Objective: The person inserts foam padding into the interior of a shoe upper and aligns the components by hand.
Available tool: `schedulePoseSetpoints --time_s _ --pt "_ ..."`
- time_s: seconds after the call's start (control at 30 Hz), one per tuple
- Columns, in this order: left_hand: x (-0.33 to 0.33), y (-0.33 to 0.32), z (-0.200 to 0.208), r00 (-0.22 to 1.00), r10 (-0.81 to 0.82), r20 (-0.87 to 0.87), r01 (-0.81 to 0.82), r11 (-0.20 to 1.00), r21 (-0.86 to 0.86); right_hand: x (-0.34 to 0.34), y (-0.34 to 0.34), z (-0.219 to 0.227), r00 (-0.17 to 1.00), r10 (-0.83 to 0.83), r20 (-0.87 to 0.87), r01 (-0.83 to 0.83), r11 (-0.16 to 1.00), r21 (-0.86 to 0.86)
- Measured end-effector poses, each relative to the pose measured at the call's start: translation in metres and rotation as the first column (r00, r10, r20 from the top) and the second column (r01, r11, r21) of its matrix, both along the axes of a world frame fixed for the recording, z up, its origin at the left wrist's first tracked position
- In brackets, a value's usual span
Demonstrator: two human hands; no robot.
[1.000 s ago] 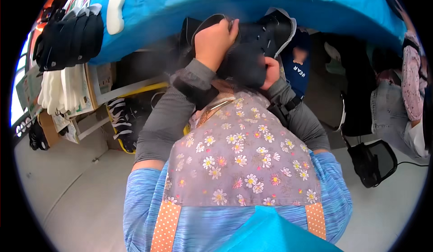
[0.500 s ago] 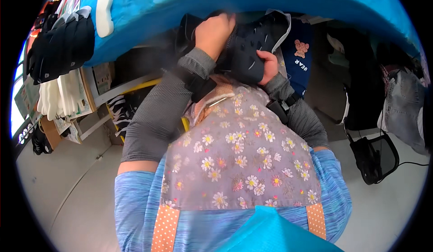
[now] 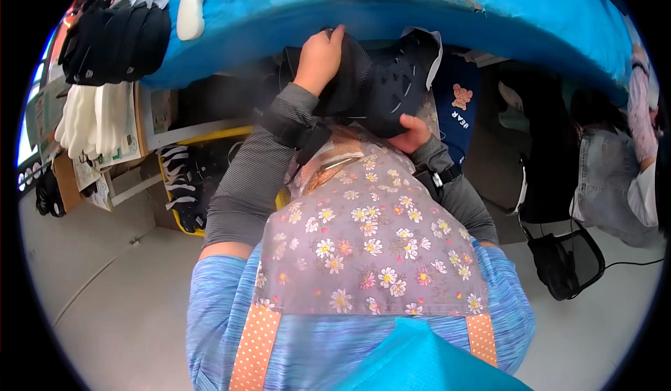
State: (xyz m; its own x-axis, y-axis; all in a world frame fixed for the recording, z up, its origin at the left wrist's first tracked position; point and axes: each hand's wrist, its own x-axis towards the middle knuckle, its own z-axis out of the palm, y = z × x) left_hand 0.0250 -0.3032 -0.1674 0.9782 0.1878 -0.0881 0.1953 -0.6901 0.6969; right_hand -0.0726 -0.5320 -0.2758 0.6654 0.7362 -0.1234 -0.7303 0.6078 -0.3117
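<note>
Soft, even daylight is filling the scene, with the pale floor [image 3: 105, 279] reflecting it brightly at lower left. A strip at the far left rim is blowing out to white-blue glare. Under the blue table edge [image 3: 391, 6] deep shadow is swallowing detail, and the dark clog [image 3: 391, 90] is blending into it. The fisheye lens is bending straight edges near the rim, and a black vignette is ringing the frame. The centre is staying fairly sharp; the margins are smearing slightly

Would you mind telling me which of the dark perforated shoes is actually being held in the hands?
The dark clog at the table edge, gripped by the left hand above and right hand below. The other dark shoes sit stacked at the upper left, untouched.
</note>
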Motion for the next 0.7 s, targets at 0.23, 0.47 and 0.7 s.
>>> schedulePoseSetpoints --time_s 0.23,0.47,0.7 --pt "-0.005 0.027 0.041 0.937 -0.286 0.2 0.222 0.931 0.291 0.011 -0.006 0.04 0.996 -0.088 -0.01 0.085 0.985 -0.153" --pt "-0.006 0.055 0.041 0.993 -0.108 0.047 0.109 0.994 -0.011 0.012 -0.011 0.024 0.998 -0.053 -0.023 0.05 0.994 -0.096" --pt "-0.085 0.08 0.062 0.842 -0.234 -0.486 -0.222 0.672 -0.707 -0.005 -0.019 0.007 0.996 -0.056 -0.067 0.058 0.998 0.03"
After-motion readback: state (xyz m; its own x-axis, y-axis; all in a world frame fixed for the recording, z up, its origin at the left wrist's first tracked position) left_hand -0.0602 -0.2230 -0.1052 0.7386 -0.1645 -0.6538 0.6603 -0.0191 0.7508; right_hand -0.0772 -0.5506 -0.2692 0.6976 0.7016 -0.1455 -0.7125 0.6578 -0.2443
